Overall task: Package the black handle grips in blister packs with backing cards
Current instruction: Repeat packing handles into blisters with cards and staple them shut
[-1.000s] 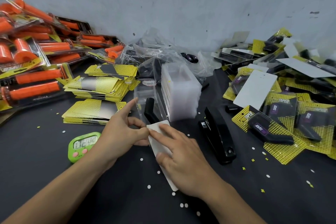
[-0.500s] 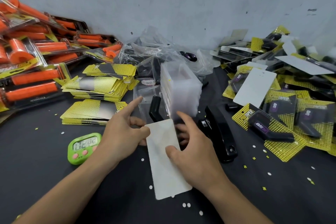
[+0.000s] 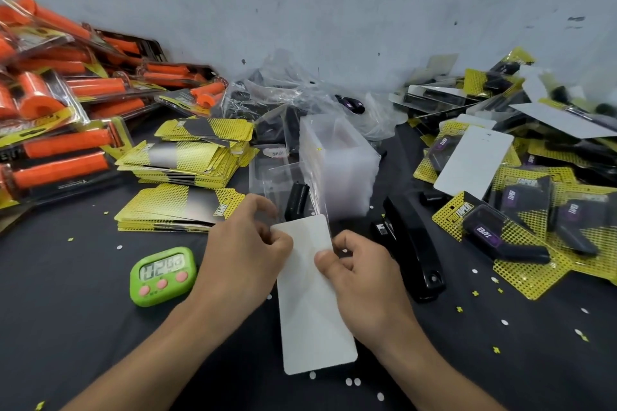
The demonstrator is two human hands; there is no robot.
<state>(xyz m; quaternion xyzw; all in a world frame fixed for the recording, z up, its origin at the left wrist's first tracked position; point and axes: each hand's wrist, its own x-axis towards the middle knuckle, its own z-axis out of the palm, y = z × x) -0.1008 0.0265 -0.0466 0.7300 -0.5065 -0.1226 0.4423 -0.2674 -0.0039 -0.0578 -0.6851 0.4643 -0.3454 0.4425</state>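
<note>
A backing card (image 3: 314,304) lies white side up at the table's middle, its far end slid into a clear blister pack (image 3: 283,183) that holds a black handle grip (image 3: 296,201). My left hand (image 3: 247,253) pinches the card's far left corner. My right hand (image 3: 364,274) grips the card's right edge, thumb on top. Stacks of yellow and black backing cards (image 3: 187,157) sit to the left, and a stack of empty clear blisters (image 3: 337,163) stands just behind the pack.
A black stapler (image 3: 414,243) lies right of my hands. A green timer (image 3: 162,275) sits at the left. Packed orange grips (image 3: 60,110) pile up far left, finished black packs (image 3: 514,210) at the right. Clear plastic bags (image 3: 283,90) lie against the wall.
The card has slid further toward me and now shows nearly its whole length. My right hand shifted from lying flat on it to gripping its right edge.
</note>
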